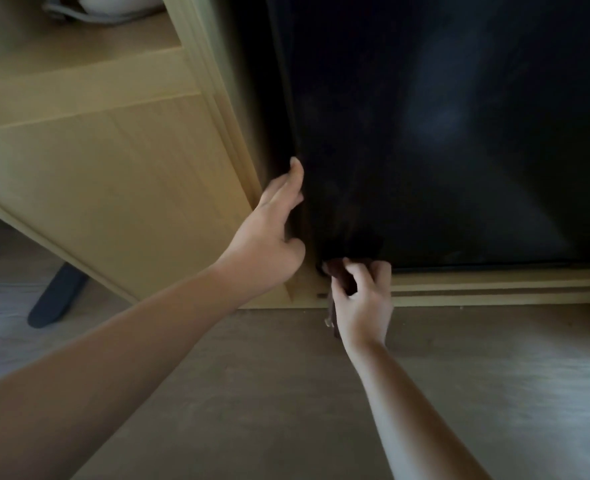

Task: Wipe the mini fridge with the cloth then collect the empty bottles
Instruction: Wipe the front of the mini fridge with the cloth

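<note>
Clutching the limp, likely light cloth (pixel 342 277) at the lower left corner of the mini fridge (pixel 442 133), the right grip (pixel 366 299) curls round a wad; the left grip (pixel 269 237) rests straight-fingered on its left edge.

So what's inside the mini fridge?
The mini fridge shows only its closed black door; the interior is hidden. The left hand touches its left edge; the right hand grips the cloth.
</note>
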{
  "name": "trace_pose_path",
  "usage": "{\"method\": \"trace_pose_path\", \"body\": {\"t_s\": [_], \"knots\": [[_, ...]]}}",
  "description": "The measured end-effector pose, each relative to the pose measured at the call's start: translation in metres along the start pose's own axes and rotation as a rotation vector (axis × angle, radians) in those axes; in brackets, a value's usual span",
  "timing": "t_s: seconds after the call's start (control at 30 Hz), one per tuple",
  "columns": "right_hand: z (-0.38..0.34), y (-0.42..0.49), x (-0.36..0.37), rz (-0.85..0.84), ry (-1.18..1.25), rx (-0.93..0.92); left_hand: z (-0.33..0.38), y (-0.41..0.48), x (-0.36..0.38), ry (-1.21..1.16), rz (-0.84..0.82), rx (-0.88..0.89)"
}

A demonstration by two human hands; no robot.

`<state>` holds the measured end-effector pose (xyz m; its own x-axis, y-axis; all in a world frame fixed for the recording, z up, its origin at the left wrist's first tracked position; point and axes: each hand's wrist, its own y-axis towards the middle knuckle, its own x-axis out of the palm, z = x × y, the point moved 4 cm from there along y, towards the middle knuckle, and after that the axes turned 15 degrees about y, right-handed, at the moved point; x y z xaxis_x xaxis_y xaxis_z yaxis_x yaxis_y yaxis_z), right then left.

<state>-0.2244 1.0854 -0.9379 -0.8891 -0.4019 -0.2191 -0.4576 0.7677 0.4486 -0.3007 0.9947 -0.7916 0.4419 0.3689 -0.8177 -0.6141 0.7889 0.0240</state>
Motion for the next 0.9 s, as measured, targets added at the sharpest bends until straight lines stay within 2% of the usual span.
{"method": "trace_pose_path", "body": {"t_s": [0.13,0.33,0.5,0.67,0.73,0.83,0.9], "knots": [[0.005,0.000,-0.009,-0.017,0.007,-0.026,0.006,-0.001,0.004,0.057,0.069,-0.034],[0.039,0.020,-0.072,0.181,0.077,0.189,0.019,0.000,0.026,0.111,0.206,-0.123],[0.066,0.037,-0.129,0.399,0.134,0.297,0.026,0.004,0.038,0.185,0.244,-0.180],[0.063,0.033,-0.119,0.536,0.189,0.383,0.030,0.007,0.046,0.223,0.271,-0.196],[0.049,0.027,-0.100,0.455,0.168,0.366,0.033,0.008,0.050,0.237,0.288,-0.206],[0.031,0.016,-0.069,0.233,0.142,0.287,0.036,0.012,0.054,0.247,0.335,-0.226],[0.027,0.014,-0.063,0.209,0.178,0.269,0.037,0.014,0.055,0.264,0.356,-0.239]]}}
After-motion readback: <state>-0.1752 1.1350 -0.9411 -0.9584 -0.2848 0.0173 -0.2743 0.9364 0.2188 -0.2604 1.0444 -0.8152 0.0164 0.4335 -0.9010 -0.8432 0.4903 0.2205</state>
